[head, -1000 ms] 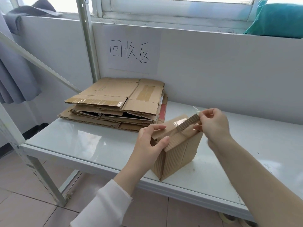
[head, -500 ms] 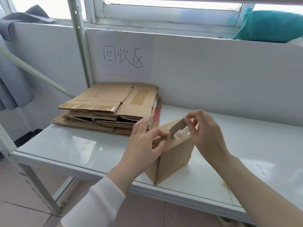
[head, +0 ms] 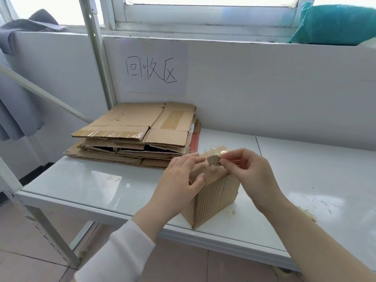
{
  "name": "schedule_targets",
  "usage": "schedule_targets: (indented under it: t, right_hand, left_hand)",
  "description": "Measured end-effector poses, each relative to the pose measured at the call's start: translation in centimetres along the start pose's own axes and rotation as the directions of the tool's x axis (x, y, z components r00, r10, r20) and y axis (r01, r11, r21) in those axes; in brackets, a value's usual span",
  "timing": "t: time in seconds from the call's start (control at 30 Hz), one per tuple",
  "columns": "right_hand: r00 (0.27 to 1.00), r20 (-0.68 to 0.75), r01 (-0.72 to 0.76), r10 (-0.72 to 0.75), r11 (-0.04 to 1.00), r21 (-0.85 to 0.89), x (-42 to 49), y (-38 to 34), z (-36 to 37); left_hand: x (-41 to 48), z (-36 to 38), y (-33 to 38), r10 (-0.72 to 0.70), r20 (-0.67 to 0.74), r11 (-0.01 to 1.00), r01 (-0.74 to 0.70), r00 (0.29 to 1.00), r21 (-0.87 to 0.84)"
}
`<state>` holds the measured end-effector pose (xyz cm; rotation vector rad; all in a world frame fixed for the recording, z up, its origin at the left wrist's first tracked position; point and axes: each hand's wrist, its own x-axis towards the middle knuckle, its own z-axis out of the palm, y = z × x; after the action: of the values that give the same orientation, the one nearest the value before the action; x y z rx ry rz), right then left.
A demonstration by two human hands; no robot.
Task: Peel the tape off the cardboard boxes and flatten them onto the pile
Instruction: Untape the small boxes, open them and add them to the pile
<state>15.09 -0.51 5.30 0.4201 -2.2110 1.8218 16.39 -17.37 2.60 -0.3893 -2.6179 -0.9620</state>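
While the left hand (head: 179, 178) grips the top of the small cardboard box (head: 213, 198), thumb pressed on its near face and fingers curled over its upper edge, the right hand (head: 252, 176) pinches a crumpled strip of tape (head: 213, 160) between thumb and forefinger just above the box's top, its other fingers loosely curled behind. Both forearms reach in from below, the left one in a white sleeve (head: 122, 251), the right one bare. Upright on the white table (head: 91, 184), the box stands close to the front edge with one corner turned toward the camera; its ribbed sides show, while the hands hide much of its top, where a bit of clear tape glints at the far side. Behind and to the left of the box lies the pile of flattened boxes (head: 132, 129), its near right corner just beyond the left hand's knuckles. Above that pile, farther behind the box, a paper sign (head: 152, 68) with handwritten characters is stuck to the white wall beside a metal upright (head: 95, 47). To the right of the box, tape scraps (head: 309, 215) lie on the table past the right forearm. Far behind and to the right of the box, a teal bundle (head: 335, 25) sits on the windowsill.
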Motion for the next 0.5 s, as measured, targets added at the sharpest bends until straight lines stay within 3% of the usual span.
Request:
schedule_targets:
  t: [0.23,0.37,0.43,0.5]
  right_hand:
    - [0.939,0.061,-0.332,0.339,0.846,0.418,1.5,-1.1,-1.1]
    - [0.895,0.078,-0.438,0.438,0.836,0.331,3.0,-1.5,-2.0]
    - [0.925,-0.087,-0.341,0.371,0.908,0.243,4.3,-1.2,-2.7]
    - [0.933,-0.305,-0.209,0.190,0.977,-0.031,5.5,-0.9,-3.6]
  left_hand:
    - [-0.2,-0.3,-0.1,-0.006,0.029,0.999,0.008,1.000,-0.045]
    - [0.0,-0.7,0.2,-0.017,0.098,1.000,0.017,0.995,0.006]
    - [0.0,-0.8,0.4,-0.017,0.102,0.999,0.012,0.995,0.052]
    - [-0.2,-0.6,0.5,0.002,0.102,0.994,-0.013,0.995,0.107]
